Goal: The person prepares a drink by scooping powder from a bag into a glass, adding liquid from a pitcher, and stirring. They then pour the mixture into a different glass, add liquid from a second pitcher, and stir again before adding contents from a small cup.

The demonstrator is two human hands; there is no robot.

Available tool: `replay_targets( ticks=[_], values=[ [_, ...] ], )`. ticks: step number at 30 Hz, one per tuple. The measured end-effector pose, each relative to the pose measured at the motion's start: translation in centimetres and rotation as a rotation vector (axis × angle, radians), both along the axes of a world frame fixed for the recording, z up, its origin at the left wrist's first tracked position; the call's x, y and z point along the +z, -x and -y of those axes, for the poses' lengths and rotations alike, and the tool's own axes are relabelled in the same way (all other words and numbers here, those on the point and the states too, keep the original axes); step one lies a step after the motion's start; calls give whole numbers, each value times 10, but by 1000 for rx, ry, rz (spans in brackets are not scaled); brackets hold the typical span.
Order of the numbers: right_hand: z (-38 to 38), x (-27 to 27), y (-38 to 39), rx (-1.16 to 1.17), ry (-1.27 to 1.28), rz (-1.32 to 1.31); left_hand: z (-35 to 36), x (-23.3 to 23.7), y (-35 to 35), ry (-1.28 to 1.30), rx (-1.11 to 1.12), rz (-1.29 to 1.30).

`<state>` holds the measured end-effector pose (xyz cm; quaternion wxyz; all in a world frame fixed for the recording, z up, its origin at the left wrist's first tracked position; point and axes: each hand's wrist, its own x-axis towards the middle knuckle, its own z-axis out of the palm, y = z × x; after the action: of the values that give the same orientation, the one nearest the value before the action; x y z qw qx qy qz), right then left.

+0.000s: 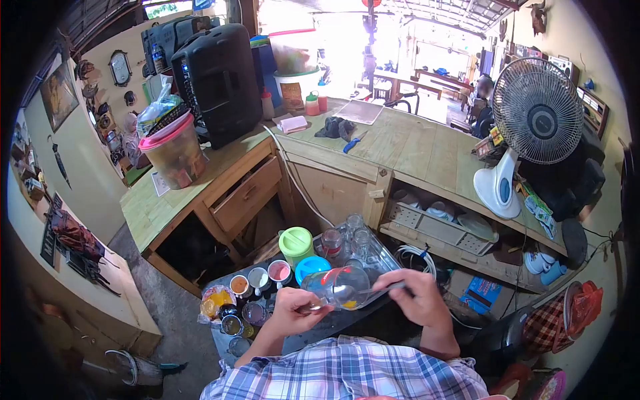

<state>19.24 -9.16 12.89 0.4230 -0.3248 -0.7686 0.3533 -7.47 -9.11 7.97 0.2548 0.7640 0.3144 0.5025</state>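
Note:
My left hand is closed at the near-left end of a clear glass jar with red marking, which is tilted on its side. My right hand pinches the handle of a metal spoon, whose bowl overlaps the jar in this view. Right behind the jar are a blue lid and a green lidded container. Several upturned glasses stand on a metal tray farther back. To the left are cups with pink, white and brown contents, and dark drinking glasses.
A wooden counter runs behind the low table, bearing a blue-handled knife, a dark cloth and a fan. At left stand a black speaker and a pink-rimmed bucket. A shelf basket holds dishes.

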Motion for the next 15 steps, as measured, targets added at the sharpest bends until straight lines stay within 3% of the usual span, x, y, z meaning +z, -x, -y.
replay_targets(
  ticks=[3, 4, 6, 8, 11, 15],
  values=[
    [-3, -1, -13, -40, -74, -366, -1, -3, -1, -59, 34, -3],
    [-4, 0, -9, -38, -73, -365, -1, -3, -1, -58, 36, -2],
    [-4, 0, 5, 17, 50, -81, -3, -2, -1, -161, 36, -45],
    [-6, -6, 4, 31, 26, -74, -5, -4, -3, -227, 41, -31],
    [-6, -12, -16, -11, 105, -483, -6, -6, -6, -311, 62, -30],
    [-12, -13, 10, 0, 64, -218, -9, -7, -8, -355, 63, -76]
  ],
)
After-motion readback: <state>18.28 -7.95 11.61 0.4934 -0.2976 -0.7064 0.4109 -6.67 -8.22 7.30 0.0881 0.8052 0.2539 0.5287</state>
